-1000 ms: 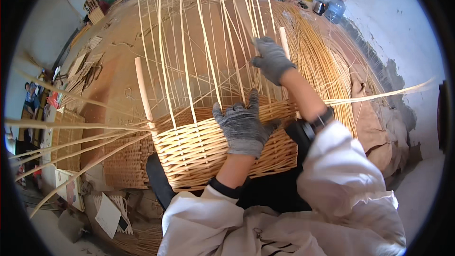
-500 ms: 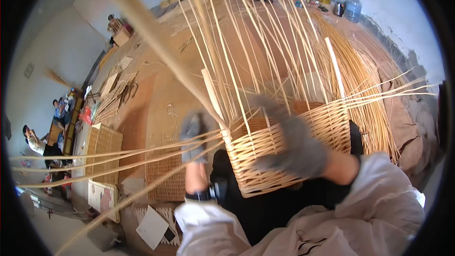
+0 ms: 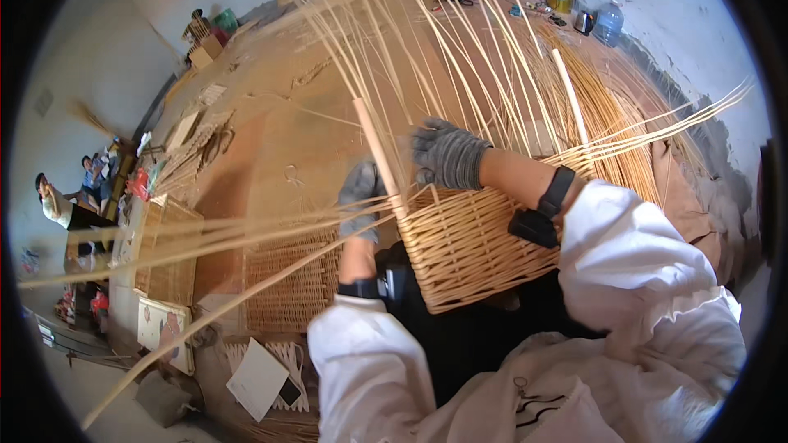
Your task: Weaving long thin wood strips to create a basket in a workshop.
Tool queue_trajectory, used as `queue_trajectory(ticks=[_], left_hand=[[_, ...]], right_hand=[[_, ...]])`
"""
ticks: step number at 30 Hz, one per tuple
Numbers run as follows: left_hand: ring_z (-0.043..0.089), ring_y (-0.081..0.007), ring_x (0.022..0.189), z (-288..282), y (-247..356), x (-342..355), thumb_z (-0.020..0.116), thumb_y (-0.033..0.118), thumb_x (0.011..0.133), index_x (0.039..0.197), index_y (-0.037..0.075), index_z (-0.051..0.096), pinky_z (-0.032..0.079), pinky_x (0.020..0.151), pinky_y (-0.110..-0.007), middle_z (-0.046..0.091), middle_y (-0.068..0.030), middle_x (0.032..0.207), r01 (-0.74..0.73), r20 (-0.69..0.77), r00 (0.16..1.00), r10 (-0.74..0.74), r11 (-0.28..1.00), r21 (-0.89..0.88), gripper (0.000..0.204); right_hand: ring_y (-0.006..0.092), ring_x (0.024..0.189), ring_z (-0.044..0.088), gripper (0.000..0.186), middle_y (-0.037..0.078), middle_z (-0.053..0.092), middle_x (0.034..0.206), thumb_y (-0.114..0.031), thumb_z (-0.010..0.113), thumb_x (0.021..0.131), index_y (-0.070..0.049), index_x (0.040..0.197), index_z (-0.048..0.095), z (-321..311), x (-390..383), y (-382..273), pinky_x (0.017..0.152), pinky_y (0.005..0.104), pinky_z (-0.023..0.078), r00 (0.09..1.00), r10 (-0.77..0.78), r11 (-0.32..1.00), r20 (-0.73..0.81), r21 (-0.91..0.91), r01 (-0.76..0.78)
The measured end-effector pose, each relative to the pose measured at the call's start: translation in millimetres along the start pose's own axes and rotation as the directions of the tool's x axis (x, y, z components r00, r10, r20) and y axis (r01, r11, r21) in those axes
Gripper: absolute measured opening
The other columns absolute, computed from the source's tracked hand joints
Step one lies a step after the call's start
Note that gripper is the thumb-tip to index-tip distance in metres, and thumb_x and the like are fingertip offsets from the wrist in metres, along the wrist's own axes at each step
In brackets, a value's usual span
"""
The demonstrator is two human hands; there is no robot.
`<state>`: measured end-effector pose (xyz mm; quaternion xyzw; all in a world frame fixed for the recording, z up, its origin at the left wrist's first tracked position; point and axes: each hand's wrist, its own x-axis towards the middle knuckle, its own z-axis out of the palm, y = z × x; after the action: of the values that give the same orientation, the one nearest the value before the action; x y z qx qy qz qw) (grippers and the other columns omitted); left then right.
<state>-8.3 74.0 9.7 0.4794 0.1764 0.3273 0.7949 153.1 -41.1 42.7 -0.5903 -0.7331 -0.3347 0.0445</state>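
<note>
Well, canes (image 3: 246,295) cross the left hand (image 3: 359,186) toward nine o'clock, cane heap (image 3: 625,171) at two; the wicker basket (image 3: 484,242) looks honey-coloured, close-woven. Either hand's grip, I can't tell.

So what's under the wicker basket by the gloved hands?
Black clothing shows below the wicker basket. Whatever lies directly against its base is covered, so I can't tell.

Floor (image 3: 240,157), brown. Right: long bundle of yellow canes (image 3: 606,115), tan sacking (image 3: 681,197) alongside. Far right: blue-tinted water bottle (image 3: 608,23), dark kettle (image 3: 584,22). Left: woven wicker piece (image 3: 283,283); flat scraps (image 3: 193,148), heaped.
</note>
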Motion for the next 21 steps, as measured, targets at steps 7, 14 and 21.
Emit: queue_trajectory(ticks=[7, 14, 21], left_hand=[[0.054, -0.0211, 0.076, 10.6, -37.3, -100.9, 0.065, 0.014, 0.071, 0.097, 0.002, 0.057, 0.043, 0.072, -0.030, 0.057, -0.0098, 0.079, -0.407, -0.020, 0.779, 0.627, 0.529, 0.745, 0.030], [0.054, -0.0297, 0.086, 5.1, -9.3, -69.3, 0.059, 0.037, 0.071, 0.099, 0.011, 0.058, 0.043, 0.076, -0.038, 0.057, -0.0122, 0.095, -0.414, 0.403, 0.903, 0.147, 0.045, 0.909, 0.039], [0.050, -0.0277, 0.097, 4.3, 8.1, -49.7, 0.059, 0.055, 0.065, 0.102, 0.017, 0.055, 0.037, 0.088, -0.038, 0.055, -0.0134, 0.100, -0.392, 0.374, 0.920, -0.118, -0.273, 0.878, 0.053]], right_hand=[[0.0252, 0.076, 0.058, 0.043, 0.012, 0.059, 0.076, -0.045, 0.041, 0.082, -0.007, 0.078, 0.061, -89.8, 20.2, -44.7, 0.072, 0.0374, 0.044, 0.791, 0.101, 0.660, 0.604, 0.553, -0.508], [0.0239, 0.055, 0.058, 0.021, 0.009, 0.055, 0.057, -0.027, 0.049, 0.077, -0.010, 0.075, 0.060, -64.7, 6.0, -82.7, 0.050, 0.0365, 0.046, 0.964, 0.265, 0.820, -0.033, 0.534, -0.207], [0.0200, 0.045, 0.053, 0.015, 0.006, 0.053, 0.055, -0.018, 0.046, 0.077, -0.006, 0.077, 0.055, -24.2, -38.2, -66.2, 0.038, 0.0370, 0.042, 0.828, 0.549, 0.593, 0.117, 0.643, -0.484]])
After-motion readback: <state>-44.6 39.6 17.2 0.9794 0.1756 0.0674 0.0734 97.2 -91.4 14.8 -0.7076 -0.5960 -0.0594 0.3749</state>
